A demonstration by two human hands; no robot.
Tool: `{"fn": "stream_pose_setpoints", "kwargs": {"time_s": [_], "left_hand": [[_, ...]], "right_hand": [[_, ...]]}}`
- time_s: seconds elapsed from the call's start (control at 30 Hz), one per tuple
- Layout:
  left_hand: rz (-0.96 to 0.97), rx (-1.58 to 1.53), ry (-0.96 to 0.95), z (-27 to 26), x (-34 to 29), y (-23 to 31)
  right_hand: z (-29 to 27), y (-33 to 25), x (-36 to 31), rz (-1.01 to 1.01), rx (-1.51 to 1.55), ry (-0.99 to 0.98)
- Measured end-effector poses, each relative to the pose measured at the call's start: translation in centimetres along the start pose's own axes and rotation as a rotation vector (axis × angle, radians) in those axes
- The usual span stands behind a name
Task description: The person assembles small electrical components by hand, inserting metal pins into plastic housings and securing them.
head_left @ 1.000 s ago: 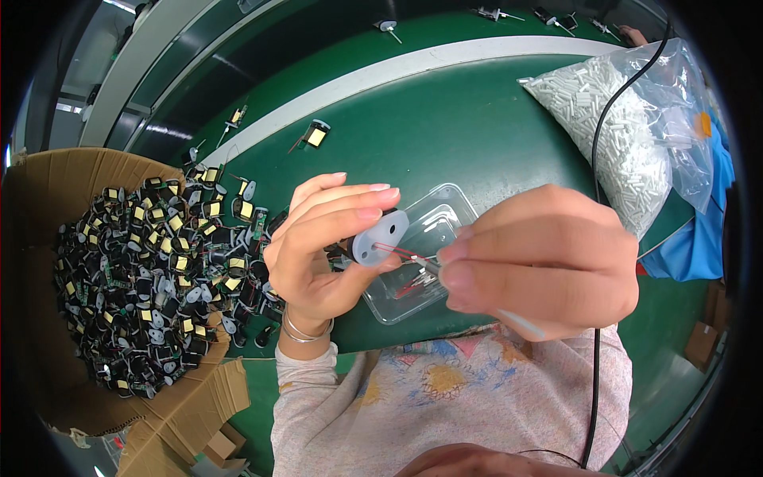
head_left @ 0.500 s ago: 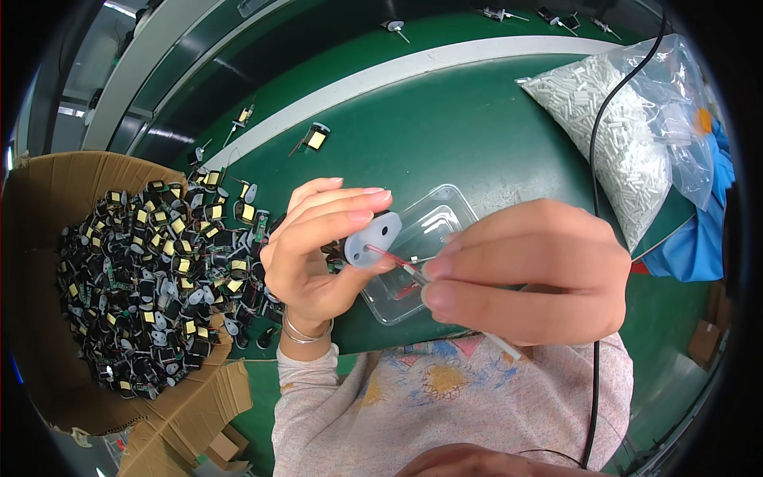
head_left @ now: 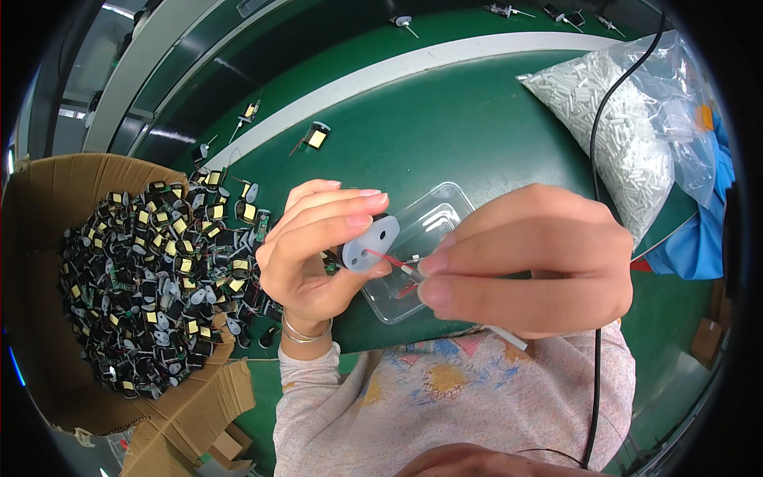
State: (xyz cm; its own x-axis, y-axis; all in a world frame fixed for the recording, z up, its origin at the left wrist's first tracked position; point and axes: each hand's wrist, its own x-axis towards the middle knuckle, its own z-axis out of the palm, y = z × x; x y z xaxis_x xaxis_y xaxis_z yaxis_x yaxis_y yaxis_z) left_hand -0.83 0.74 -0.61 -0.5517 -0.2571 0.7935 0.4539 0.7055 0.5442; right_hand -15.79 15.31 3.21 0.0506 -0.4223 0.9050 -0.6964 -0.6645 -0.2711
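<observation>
My left hand (head_left: 306, 246) is closed around a small black component whose grey oval end plate (head_left: 373, 241), with several holes, faces right. Thin red wires (head_left: 385, 257) come out of that plate toward my right hand (head_left: 528, 266). Thumb and forefinger of my right hand pinch a slender white-and-grey piece (head_left: 411, 271) at the wire ends; its exact kind is hard to make out. A white rod-like end (head_left: 507, 339) sticks out below the same hand; whether it is one with the pinched piece is hidden. Under both hands lies a clear plastic tray (head_left: 389, 312) with small bits inside.
At left stands a cardboard box (head_left: 36, 238) heaped with similar black components (head_left: 151, 294). One component (head_left: 316, 137) lies on the green table (head_left: 477, 111). Others lie beyond the white strip (head_left: 350, 83). A bag of white tubes (head_left: 604, 119) and a black cable (head_left: 596, 278) are at right.
The components beyond the white strip have shifted slightly to the right. My right hand has moved very slightly; both hands keep their hold.
</observation>
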Motion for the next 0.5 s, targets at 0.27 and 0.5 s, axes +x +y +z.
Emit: {"fn": "stream_pose_setpoints", "kwargs": {"time_s": [0.27,0.5], "left_hand": [[-0.002,-0.006,0.012,0.07,0.04,0.05],[-0.057,-0.021,0.055,0.17,-0.18,0.19]], "right_hand": [[0.13,0.31,-0.04,0.004,0.024,0.017],[0.58,0.37,-0.37,-0.025,-0.017,0.023]]}}
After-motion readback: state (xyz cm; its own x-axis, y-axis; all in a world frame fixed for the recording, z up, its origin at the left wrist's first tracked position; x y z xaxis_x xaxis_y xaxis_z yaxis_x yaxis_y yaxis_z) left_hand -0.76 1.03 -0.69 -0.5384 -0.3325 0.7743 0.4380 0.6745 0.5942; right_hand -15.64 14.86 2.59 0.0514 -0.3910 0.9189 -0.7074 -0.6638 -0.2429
